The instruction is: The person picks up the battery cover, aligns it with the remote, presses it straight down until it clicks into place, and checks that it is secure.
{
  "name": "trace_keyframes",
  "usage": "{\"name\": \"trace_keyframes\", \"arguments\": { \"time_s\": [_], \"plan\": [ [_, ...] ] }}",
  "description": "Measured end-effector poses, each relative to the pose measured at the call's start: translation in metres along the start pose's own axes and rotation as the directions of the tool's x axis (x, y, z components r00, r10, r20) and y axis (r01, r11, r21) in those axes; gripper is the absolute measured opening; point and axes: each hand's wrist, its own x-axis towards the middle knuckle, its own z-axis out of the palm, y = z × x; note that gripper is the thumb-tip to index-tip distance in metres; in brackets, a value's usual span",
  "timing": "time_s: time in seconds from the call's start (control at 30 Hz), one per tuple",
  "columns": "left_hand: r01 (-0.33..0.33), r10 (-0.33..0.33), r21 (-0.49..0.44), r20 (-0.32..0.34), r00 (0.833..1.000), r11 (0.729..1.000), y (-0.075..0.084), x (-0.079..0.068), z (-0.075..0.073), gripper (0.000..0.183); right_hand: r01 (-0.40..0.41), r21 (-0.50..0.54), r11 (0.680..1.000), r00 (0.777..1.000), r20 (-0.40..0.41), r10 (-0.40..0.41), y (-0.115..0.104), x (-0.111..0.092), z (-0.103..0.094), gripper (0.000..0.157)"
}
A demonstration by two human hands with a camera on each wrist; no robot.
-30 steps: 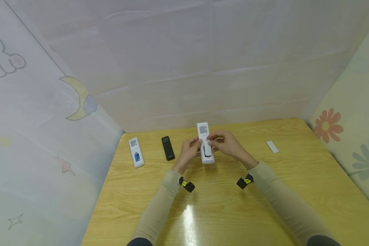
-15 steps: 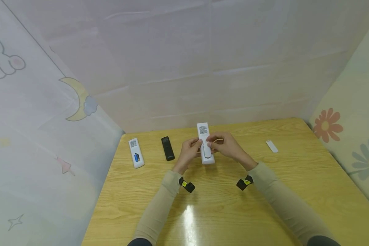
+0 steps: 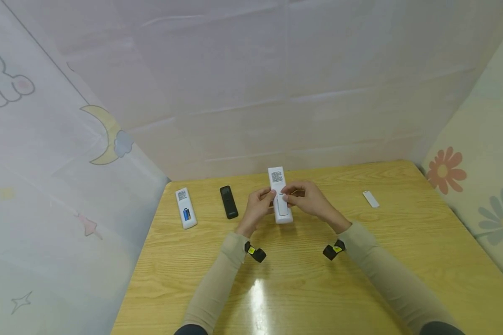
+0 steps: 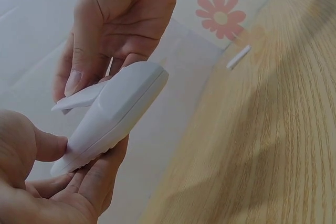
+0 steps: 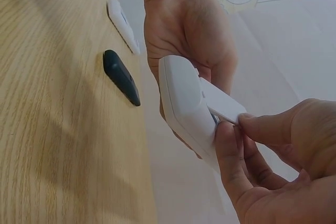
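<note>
A pale, creased sheet [image 3: 234, 93] forms the back wall behind a yellowish wood-grain worktop [image 3: 295, 288], on which a bright streak of light [image 3: 257, 298] gleams near the front. The left wall [image 3: 46, 228] carries a yellow crescent moon [image 3: 110, 125] and blue cloud [image 3: 123, 143]; the right wall [image 3: 494, 135], red and grey-blue flowers [image 3: 443, 171].

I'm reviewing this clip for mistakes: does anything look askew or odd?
Yes: the cover on the held white remote tilts up at one end, pinched by the right hand. The left-side white remote lies with a blue battery exposed, and a loose white cover lies apart at right. No damage or spill shows.
</note>
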Motion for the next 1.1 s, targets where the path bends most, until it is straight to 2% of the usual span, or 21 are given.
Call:
{"name": "trace_keyframes", "arguments": {
  "time_s": [0.43,1.1],
  "plan": [
    [0.007,-0.007,0.011,-0.011,1.0,1.0,0.0026,-0.0003,-0.0004,0.055,0.0,0.002,1.0,1.0,-0.001,0.0,-0.0022,-0.0005,0.0017,0.021],
    [0.025,-0.025,0.009,-0.011,1.0,1.0,0.004,-0.0008,-0.0007,0.057,-0.013,-0.095,0.995,0.999,-0.046,0.009,-0.0045,0.001,0.0058,0.018]
  ]
}}
